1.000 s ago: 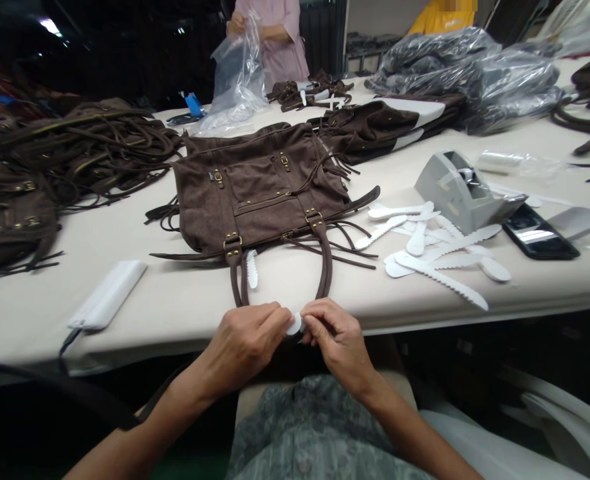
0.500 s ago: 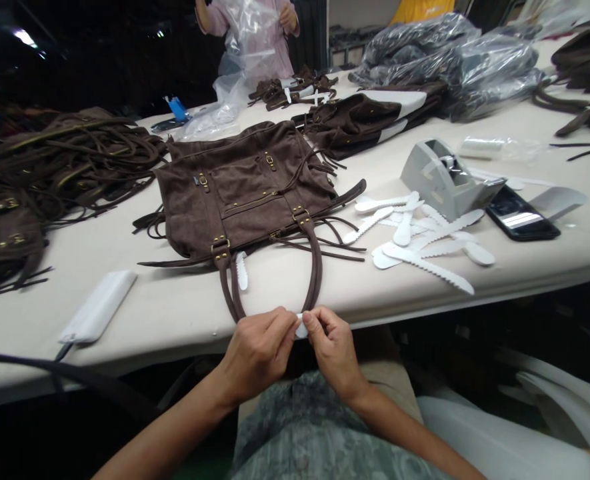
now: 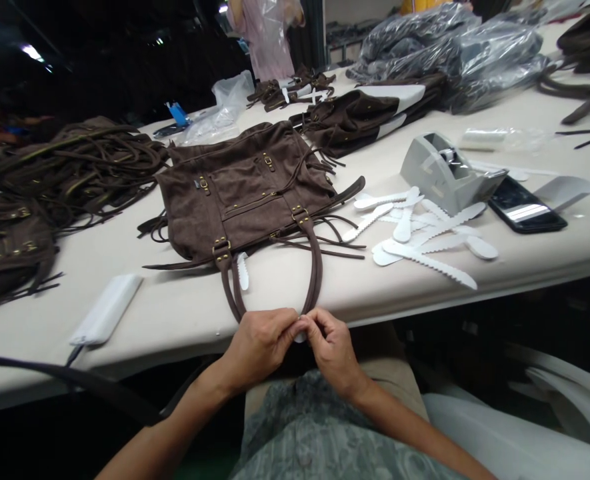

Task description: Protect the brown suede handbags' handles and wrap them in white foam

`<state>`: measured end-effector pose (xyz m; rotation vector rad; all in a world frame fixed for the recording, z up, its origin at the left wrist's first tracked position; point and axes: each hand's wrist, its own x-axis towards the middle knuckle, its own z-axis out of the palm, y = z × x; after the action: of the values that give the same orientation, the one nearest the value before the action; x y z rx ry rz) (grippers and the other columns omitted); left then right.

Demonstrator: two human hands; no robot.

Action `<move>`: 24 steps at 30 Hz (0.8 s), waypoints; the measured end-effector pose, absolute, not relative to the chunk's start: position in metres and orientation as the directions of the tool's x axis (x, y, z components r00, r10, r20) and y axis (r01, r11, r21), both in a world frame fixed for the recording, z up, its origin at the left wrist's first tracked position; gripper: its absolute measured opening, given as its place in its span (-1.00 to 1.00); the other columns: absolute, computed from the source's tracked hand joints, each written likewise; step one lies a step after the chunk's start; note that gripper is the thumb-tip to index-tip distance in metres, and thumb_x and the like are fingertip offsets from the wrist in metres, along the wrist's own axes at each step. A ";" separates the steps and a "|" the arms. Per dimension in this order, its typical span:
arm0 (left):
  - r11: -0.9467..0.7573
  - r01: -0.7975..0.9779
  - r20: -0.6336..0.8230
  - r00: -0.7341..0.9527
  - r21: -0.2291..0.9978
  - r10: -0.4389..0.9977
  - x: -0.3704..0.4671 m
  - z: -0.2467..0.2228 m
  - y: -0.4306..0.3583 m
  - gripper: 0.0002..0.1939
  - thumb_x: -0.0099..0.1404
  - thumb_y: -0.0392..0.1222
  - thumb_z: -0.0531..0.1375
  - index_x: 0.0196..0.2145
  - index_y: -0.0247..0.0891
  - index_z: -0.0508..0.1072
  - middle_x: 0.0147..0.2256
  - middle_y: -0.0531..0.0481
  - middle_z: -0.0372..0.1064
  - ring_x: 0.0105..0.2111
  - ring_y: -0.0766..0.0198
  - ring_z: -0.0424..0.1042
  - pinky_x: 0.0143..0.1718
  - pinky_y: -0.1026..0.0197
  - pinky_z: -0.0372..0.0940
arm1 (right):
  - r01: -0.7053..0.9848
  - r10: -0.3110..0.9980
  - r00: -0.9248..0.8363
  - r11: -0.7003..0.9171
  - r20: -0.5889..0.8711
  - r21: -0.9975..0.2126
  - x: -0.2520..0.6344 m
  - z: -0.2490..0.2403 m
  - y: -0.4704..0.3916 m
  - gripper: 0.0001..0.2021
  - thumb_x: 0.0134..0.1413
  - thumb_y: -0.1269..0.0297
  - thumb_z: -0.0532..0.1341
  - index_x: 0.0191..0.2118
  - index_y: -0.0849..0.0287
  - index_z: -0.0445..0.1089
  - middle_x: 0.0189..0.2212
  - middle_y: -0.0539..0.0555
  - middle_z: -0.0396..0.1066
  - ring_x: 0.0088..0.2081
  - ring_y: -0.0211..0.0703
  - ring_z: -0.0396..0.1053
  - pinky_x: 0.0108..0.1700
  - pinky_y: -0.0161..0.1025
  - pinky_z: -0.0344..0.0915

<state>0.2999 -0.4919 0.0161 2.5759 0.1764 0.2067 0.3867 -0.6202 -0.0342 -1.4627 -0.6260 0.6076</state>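
A dark brown handbag (image 3: 245, 190) with brass buckles and studs lies on the table, its looped handle (image 3: 316, 273) toward me. At the near bend of that handle, my left hand (image 3: 265, 340) and my right hand (image 3: 333, 350) are closed, fingertips meeting. Between them shows the rounded end of a white strip (image 3: 300, 337); the rest of it is hidden by my fingers. Another white strip with a wavy edge (image 3: 243, 272) pokes out by the handle's left base. To the right lies a loose pile of similar white wavy-edged strips (image 3: 405, 230).
Beyond the pile stand a grey tape dispenser (image 3: 432, 170) and a black phone (image 3: 525, 208). A white power bank-like block (image 3: 107, 310) with a cable lies left. More brown bags (image 3: 65, 173) heap at left; plastic-wrapped goods (image 3: 425, 50) lie behind. A person (image 3: 269, 40) stands across the table.
My fingertips have closed together over the white strip, covering more of it. Across the table, the clear plastic lies lower and the person's hands have shifted. The view has turned slightly.
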 end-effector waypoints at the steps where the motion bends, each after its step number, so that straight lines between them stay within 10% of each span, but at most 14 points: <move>1: -0.840 0.057 0.136 0.979 0.540 0.154 0.299 0.018 -0.491 -0.69 0.42 -0.19 0.04 -0.50 -0.26 0.24 -0.57 0.12 0.18 -0.56 0.42 0.18 -0.48 0.31 0.03 | -0.012 0.720 0.694 0.028 0.011 -1.000 0.386 -0.034 -0.621 -0.69 0.25 0.13 0.12 -0.47 0.20 0.27 -0.57 -0.07 0.20 -0.50 -0.33 0.13 -0.43 -0.37 0.08; 8: -0.234 0.150 0.014 0.815 0.961 0.580 0.302 0.041 -0.497 -0.64 0.39 -0.04 0.10 -0.51 -0.27 0.24 -0.59 0.16 0.00 -0.61 0.46 0.01 -0.60 0.36 -0.05 | 0.003 0.665 0.747 -0.021 -0.012 -1.000 0.384 -0.036 -0.624 -0.65 0.24 0.10 0.13 -0.51 0.20 0.23 -0.61 -0.10 0.09 -0.52 -0.34 0.06 -0.45 -0.36 0.03; 16: 0.094 -0.021 -0.030 0.864 0.995 0.503 0.297 0.043 -0.503 -0.63 0.37 0.00 0.13 -0.51 -0.26 0.24 -0.62 0.15 -0.02 -0.64 0.46 -0.07 -0.65 0.35 -0.19 | 0.038 0.652 0.758 0.017 0.039 -0.999 0.387 -0.025 -0.624 -0.64 0.25 0.09 0.12 -0.50 0.19 0.24 -0.60 -0.09 0.12 -0.52 -0.33 0.08 -0.45 -0.36 0.06; 20: -0.177 -0.174 0.232 0.888 0.969 0.398 0.305 0.037 -0.520 -0.66 0.43 -0.06 0.00 -0.49 -0.23 0.21 -0.62 0.12 0.03 -0.65 0.42 -0.01 -0.65 0.33 -0.07 | 0.045 0.624 0.779 0.039 0.060 -0.998 0.388 -0.028 -0.617 -0.63 0.22 0.03 0.13 -0.51 0.18 0.25 -0.59 -0.06 0.16 -0.50 -0.30 0.11 -0.43 -0.34 0.09; 24: -0.742 -0.418 0.606 0.796 0.524 -0.021 0.323 0.013 -0.538 -0.68 0.38 -0.20 0.08 -0.55 -0.22 0.28 -0.64 0.08 0.10 -0.65 0.38 0.09 -0.64 0.28 0.01 | -0.224 0.669 0.730 0.044 -0.138 -0.974 0.403 -0.033 -0.608 -0.50 0.09 -0.21 0.15 -0.55 0.15 0.13 -0.64 -0.10 0.00 -0.57 -0.33 -0.07 -0.55 -0.35 -0.02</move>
<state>0.3230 -0.5378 0.0126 2.3076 -0.3230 0.7681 0.4028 -0.6085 -0.0332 -1.3659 -0.4042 0.7116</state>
